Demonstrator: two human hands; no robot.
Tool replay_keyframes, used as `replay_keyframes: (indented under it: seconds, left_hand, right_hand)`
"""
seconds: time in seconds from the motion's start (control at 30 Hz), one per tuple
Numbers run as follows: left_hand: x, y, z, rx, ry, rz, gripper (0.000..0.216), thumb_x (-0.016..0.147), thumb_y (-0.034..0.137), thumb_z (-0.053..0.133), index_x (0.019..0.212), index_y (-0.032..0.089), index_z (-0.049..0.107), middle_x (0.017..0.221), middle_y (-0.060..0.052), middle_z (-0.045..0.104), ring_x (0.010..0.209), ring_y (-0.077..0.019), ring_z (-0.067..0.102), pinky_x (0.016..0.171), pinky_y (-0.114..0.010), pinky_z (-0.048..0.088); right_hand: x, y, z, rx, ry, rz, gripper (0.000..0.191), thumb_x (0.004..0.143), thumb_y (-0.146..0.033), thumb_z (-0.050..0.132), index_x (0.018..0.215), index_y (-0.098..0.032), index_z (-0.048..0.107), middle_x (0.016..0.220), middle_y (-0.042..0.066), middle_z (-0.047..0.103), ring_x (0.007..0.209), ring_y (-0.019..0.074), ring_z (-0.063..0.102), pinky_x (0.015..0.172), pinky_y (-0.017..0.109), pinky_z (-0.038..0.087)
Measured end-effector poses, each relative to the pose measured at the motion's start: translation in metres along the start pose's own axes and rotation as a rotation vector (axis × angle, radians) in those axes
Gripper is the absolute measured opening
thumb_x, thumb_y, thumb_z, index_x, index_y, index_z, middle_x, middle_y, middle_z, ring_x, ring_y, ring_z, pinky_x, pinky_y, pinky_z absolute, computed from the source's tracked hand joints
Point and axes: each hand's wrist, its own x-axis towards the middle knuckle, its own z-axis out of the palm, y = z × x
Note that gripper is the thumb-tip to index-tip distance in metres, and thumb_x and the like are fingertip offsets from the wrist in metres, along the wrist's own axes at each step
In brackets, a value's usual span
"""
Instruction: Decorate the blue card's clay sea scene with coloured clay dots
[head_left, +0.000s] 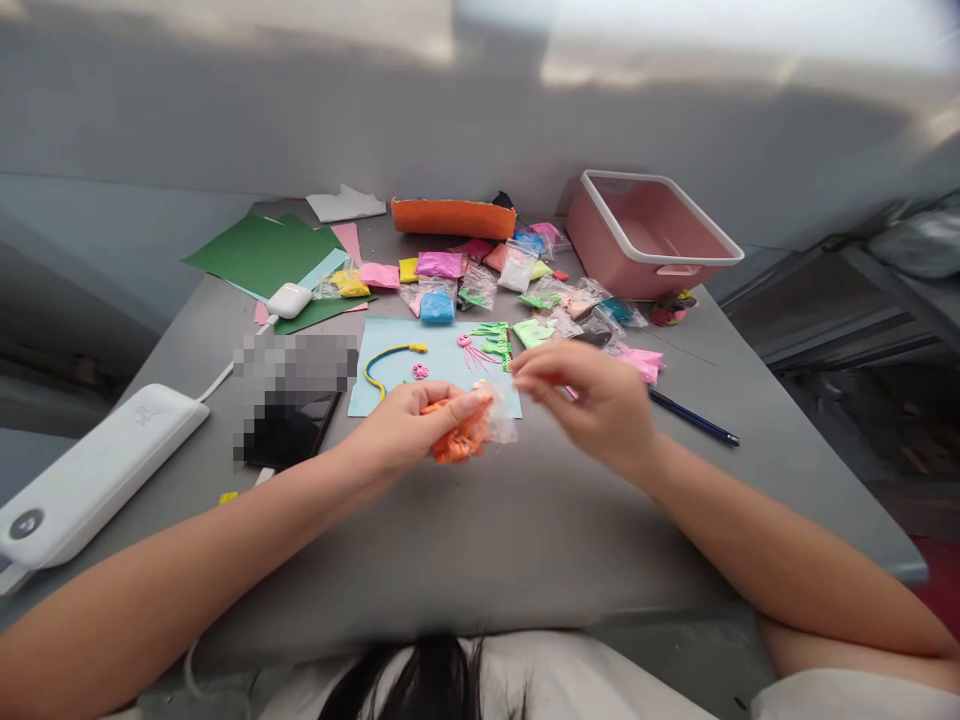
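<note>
Starting at the left edge of the frame with a white power bank (97,470) on the grey surface (480,540). Clamping a clear bag of orange clay (461,437) at centre frame in the left hand (401,425), fingers closed around it, over the near edge of a light blue card (390,372). Pinching just right of the bag with the right hand (596,400), fingertips drawn together, unclear on what; further right, a blue pen (694,418).

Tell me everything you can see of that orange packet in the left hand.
The orange packet is a clear plastic bag stuffed with soft-looking orange clay. It is crumpled, and its loose clear end sticks out to the right. The left hand grips it over the grey table, by the light blue sheet's near edge. The right hand is close beside it, but contact is too blurred to tell.
</note>
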Motion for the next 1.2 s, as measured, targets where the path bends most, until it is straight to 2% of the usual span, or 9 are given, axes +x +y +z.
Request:
replay_keyframes:
  seconds: [0.07, 0.13, 0.23, 0.37, 0.57, 0.7, 0.8, 0.93, 1.2]
  left_hand:
    - [0.002, 0.003, -0.003, -0.031, 0.067, 0.031, 0.042, 0.074, 0.053, 0.083, 0.074, 0.015, 0.064, 0.068, -0.001, 0.067, 0.059, -0.0099, 0.061, 0.054, -0.019, 0.046]
    - [0.003, 0.005, -0.006, -0.065, 0.114, 0.052, 0.037, 0.077, 0.048, 0.082, 0.088, 0.016, 0.066, 0.078, -0.001, 0.069, 0.064, -0.0104, 0.063, 0.061, -0.022, 0.054]
    - [0.005, 0.008, -0.006, -0.094, 0.159, 0.055, 0.038, 0.079, 0.038, 0.082, 0.107, 0.019, 0.063, 0.089, -0.001, 0.071, 0.069, -0.0129, 0.068, 0.066, -0.029, 0.060]
    - [0.005, 0.006, -0.004, -0.093, 0.179, 0.076, 0.039, 0.083, 0.048, 0.077, 0.103, 0.019, 0.060, 0.085, -0.001, 0.069, 0.065, -0.0143, 0.069, 0.055, -0.026, 0.057]
    - [-0.001, -0.002, 0.001, 0.000, 0.090, 0.100, 0.050, 0.064, 0.040, 0.094, 0.095, 0.018, 0.061, 0.066, 0.003, 0.068, 0.055, -0.0098, 0.061, 0.048, -0.018, 0.045]
    - [-0.005, -0.004, 0.005, 0.043, 0.054, 0.077, 0.046, 0.064, 0.040, 0.093, 0.085, 0.018, 0.058, 0.055, 0.006, 0.060, 0.049, -0.0074, 0.052, 0.046, -0.017, 0.039]
    - [-0.005, -0.004, 0.006, 0.072, 0.069, 0.080, 0.044, 0.070, 0.047, 0.087, 0.083, 0.016, 0.059, 0.064, 0.002, 0.066, 0.051, -0.0084, 0.054, 0.046, -0.019, 0.041]
    - [-0.005, -0.002, 0.005, 0.104, 0.068, 0.089, 0.045, 0.073, 0.055, 0.082, 0.086, 0.015, 0.065, 0.071, -0.002, 0.069, 0.058, -0.0124, 0.061, 0.053, -0.024, 0.050]
    - [-0.002, -0.004, -0.006, 0.188, 0.084, 0.138, 0.032, 0.067, 0.037, 0.089, 0.076, 0.016, 0.066, 0.077, -0.001, 0.068, 0.073, -0.0161, 0.067, 0.067, -0.028, 0.055]
  right_hand:
    - [0.008, 0.009, -0.010, 0.131, 0.213, 0.212, 0.005, 0.095, -0.027, 0.068, 0.095, -0.022, 0.066, 0.088, 0.004, 0.075, 0.070, 0.0139, 0.071, 0.059, 0.024, 0.061]
    - [0.013, 0.019, -0.015, 0.293, 0.293, 0.366, 0.023, 0.094, -0.034, 0.069, 0.112, -0.025, 0.059, 0.092, 0.002, 0.075, 0.075, 0.0148, 0.073, 0.058, 0.024, 0.061]
    - [0.016, 0.029, -0.014, 0.485, 0.151, 0.506, 0.039, 0.089, -0.048, 0.072, 0.114, -0.024, 0.056, 0.081, -0.002, 0.065, 0.063, 0.0107, 0.064, 0.051, 0.022, 0.055]
    - [0.010, 0.023, 0.000, 0.536, -0.083, 0.586, 0.056, 0.089, -0.072, 0.058, 0.099, -0.018, 0.063, 0.059, -0.007, 0.045, 0.047, 0.0077, 0.044, 0.042, 0.021, 0.039]
    - [-0.004, -0.005, 0.019, 0.489, -0.307, 0.624, 0.060, 0.081, -0.076, 0.064, 0.079, -0.016, 0.064, 0.053, -0.006, 0.042, 0.049, 0.0077, 0.038, 0.045, 0.022, 0.030]
    - [-0.010, -0.016, 0.022, 0.375, -0.379, 0.580, 0.039, 0.082, -0.053, 0.074, 0.077, -0.016, 0.065, 0.062, -0.004, 0.050, 0.055, 0.0075, 0.039, 0.051, 0.022, 0.030]
    - [-0.009, -0.016, 0.020, 0.317, -0.374, 0.523, 0.034, 0.091, -0.044, 0.063, 0.074, -0.016, 0.065, 0.067, 0.000, 0.058, 0.056, 0.0077, 0.040, 0.052, 0.023, 0.032]
    - [-0.006, -0.011, 0.014, 0.265, -0.344, 0.481, 0.029, 0.091, -0.038, 0.061, 0.071, -0.016, 0.062, 0.059, -0.003, 0.051, 0.050, 0.0066, 0.033, 0.047, 0.023, 0.026]
    - [-0.004, -0.006, 0.011, 0.232, -0.339, 0.373, 0.036, 0.092, -0.045, 0.061, 0.071, -0.016, 0.060, 0.062, -0.002, 0.051, 0.055, 0.0078, 0.039, 0.051, 0.023, 0.030]
